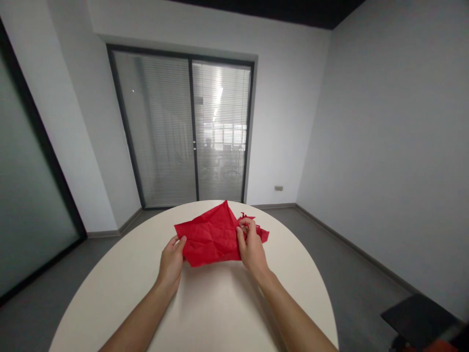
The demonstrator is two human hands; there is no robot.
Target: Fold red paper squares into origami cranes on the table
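A creased sheet of red paper (210, 234) lies partly lifted over the far half of a round white table (205, 313). My left hand (171, 261) grips the paper's left lower edge, thumb on top. My right hand (251, 247) pinches the right side of the sheet, fingers curled around it. Just behind my right hand sits a small folded red paper piece (261, 231), partly hidden by my fingers.
Beyond the table stands a glass sliding door with blinds (190, 132). Grey floor surrounds the table. A dark chair or seat (421, 320) shows at the lower right corner. A glass wall (25, 195) runs along the left.
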